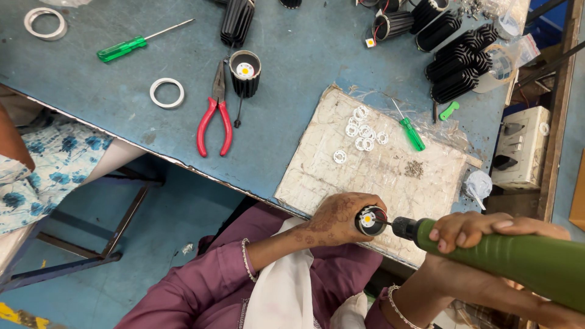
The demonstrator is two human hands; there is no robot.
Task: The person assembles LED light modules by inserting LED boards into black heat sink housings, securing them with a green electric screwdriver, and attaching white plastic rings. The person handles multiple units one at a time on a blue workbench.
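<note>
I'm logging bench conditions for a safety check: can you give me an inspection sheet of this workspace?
Surface: blue table, worn, with a taped cardboard mat near the front edge.
Job's things: small black lamp housing held at the table edge; green power screwdriver, bit at the housing.
Clutter: red pliers, green screwdrivers, white rings, small white washers, screw pile, black finned heat sinks.
Hands: left hand wrapped around the housing; right hand on the driver.
Cables: red and black leads on one housing.
Surroundings: white socket box; another person's patterned sleeve at left.
</note>
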